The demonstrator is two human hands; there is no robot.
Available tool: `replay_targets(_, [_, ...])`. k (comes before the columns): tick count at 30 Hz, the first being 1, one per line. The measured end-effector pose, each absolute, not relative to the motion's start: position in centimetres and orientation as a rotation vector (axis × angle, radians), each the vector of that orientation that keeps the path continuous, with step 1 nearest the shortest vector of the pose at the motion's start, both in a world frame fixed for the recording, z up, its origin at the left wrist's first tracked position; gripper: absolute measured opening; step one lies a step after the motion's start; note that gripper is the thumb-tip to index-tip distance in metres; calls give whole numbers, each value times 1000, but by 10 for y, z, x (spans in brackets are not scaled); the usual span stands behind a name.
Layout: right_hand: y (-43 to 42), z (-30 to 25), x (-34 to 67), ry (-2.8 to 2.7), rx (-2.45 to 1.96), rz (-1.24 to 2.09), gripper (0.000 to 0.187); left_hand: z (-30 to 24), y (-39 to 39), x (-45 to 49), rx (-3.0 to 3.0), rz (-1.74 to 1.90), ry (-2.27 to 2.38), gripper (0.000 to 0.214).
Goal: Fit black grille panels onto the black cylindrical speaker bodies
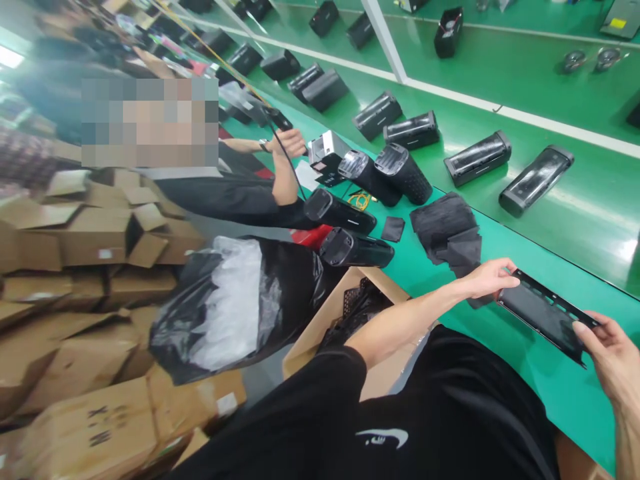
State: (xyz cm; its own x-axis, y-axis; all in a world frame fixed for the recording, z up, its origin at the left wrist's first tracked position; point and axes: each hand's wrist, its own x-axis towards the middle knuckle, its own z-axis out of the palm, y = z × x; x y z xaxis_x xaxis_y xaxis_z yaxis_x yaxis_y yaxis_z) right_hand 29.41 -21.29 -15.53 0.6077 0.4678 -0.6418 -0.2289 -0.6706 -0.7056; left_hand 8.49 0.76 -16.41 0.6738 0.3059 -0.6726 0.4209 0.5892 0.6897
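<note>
Gripping a long black slotted panel [543,312] at both ends, the person holds it just above the green workbench [565,407]. The left hand [493,280] is closed on the panel's nearer end, with its fingers curled over the edge. The right hand [607,360] pinches the opposite end between thumb and fingers (the thumb sits on the panel's top face). The panel spans the gap between the hands, tilted across the bench edge.

Just beside the left hand lies a heap of black foam sheets [445,233], with a small black pad [393,229] beyond it. Under the left forearm stands an open cardboard box [320,333] holding black mesh parts [357,310]. Black cylindrical housings [350,248] lie on the bench further off. There, a co-worker's hand [290,142] grips a black corded tool [279,120] near a silver metal box [325,148]. A black plastic bag [235,313] and stacked cardboard cartons [95,240] sit on the floor.
</note>
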Motion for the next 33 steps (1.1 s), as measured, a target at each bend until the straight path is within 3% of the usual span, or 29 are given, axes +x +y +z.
replay_targets(8, [-208, -127, 274, -111, -2009, 945, 73, -125, -8, 66, 1166, 122, 886, 35])
replay_targets(20, [-222, -125, 276, -183, -2031, 918, 66, -126, -17, 57, 1071, 219, 839, 59])
replay_targets(33, [-225, -126, 269, -148, -2012, 895, 68, -121, -24, 50, 982, 245, 847, 55])
